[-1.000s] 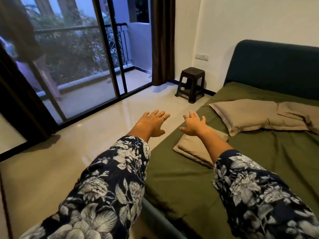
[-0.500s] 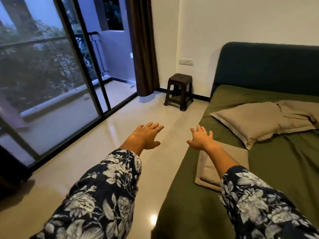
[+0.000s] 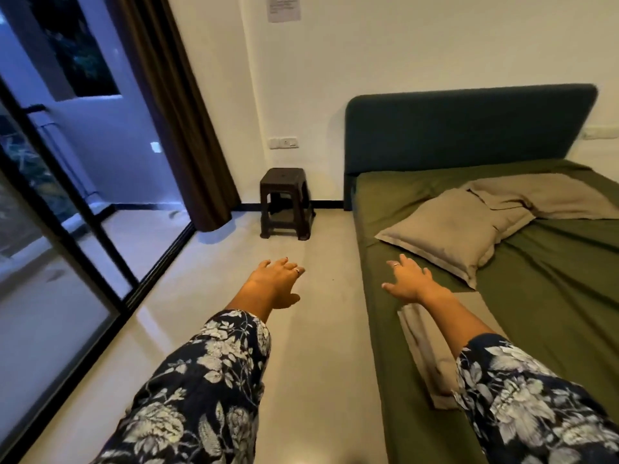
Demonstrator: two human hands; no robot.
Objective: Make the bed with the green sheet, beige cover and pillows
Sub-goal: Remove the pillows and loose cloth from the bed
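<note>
Both hands empty, fingers spread: my left hand [image 3: 275, 283] over the floor, my right hand [image 3: 409, 281] over the green sheet [image 3: 552, 296], reaching for the near pillow [image 3: 445, 234]; folded beige cover [image 3: 432, 356] waits under my forearm.

No words to read here

A paper sheet [image 3: 284, 7] is stuck high on the white wall [image 3: 402, 55]. It has small dark lines of print on it, but they are too tiny and blurry to read. The switch plate [image 3: 283, 142] lower on the wall shows no letters or numbers that can be made out.
</note>
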